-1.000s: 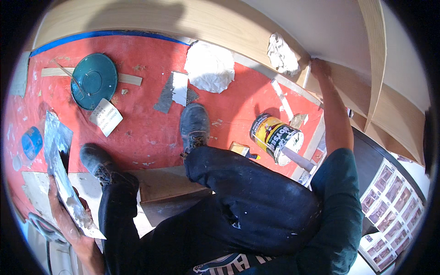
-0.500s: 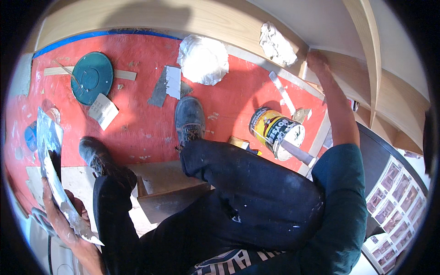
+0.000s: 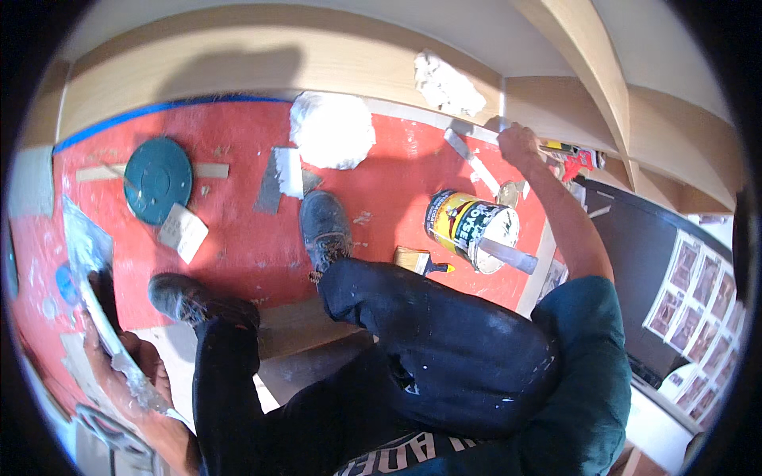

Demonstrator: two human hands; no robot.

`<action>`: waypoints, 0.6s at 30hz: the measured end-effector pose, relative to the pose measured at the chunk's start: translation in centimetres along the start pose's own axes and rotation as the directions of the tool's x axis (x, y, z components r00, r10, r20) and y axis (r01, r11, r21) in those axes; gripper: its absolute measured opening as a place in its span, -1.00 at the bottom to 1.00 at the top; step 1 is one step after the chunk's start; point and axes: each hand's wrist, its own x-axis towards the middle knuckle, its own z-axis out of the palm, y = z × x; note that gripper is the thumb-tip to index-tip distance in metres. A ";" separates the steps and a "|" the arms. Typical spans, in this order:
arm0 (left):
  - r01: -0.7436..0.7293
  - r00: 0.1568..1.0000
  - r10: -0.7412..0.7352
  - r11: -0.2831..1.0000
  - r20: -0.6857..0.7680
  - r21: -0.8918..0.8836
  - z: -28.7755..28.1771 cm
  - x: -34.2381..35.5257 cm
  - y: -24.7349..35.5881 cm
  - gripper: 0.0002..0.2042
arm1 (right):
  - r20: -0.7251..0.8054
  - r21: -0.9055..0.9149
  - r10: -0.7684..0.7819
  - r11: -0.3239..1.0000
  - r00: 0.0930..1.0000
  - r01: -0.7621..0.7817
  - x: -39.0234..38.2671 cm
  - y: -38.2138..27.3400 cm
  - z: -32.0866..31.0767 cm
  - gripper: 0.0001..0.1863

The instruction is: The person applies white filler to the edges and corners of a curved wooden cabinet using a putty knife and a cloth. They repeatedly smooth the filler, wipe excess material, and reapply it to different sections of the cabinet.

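Observation:
My left hand [image 3: 136,379] at the lower left grips a long flat blade [image 3: 94,293] smeared with white filler, held on edge above the red floor [image 3: 238,238]. My right hand [image 3: 516,143] reaches out to the upper right and presses against the bottom edge of the wooden wall panel [image 3: 262,67]. Its fingers are curled; whether they hold a tool is hidden. A grey flat strip [image 3: 470,163] lies on the floor just left of that hand. An open can of filler [image 3: 470,226] with a putty knife [image 3: 508,255] resting in it stands below my right forearm.
My dark-trousered legs and two dusty shoes [image 3: 324,226] fill the middle. A green round lid [image 3: 158,179], a white crumpled sheet [image 3: 332,131], a paper scrap [image 3: 183,232] and a small brush [image 3: 421,260] lie on the floor. A red-handled tool [image 3: 573,157] lies by the wall at the right.
My head has shifted, so the floor slides up and left in view. My right hand stays at the wall's lower edge. My left hand keeps the smeared blade and has lifted it slightly.

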 end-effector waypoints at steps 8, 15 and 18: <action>0.298 0.900 -0.345 0.933 0.268 0.201 3.5 3.0 -1.6 -0.59 | -0.021 0.366 0.177 0.917 0.984 -0.157 -9.0 -1.5 -0.9 -0.55; 0.277 0.814 -0.396 0.908 0.425 0.315 4.1 2.2 -2.1 -0.61 | -0.291 0.236 0.294 0.944 0.910 -0.230 -11.5 1.1 -1.3 -0.53; 0.298 0.822 -0.409 0.902 0.397 0.313 3.4 1.9 -2.5 -0.61 | -0.355 0.195 0.164 0.976 0.921 -0.098 -11.9 1.1 2.0 -0.34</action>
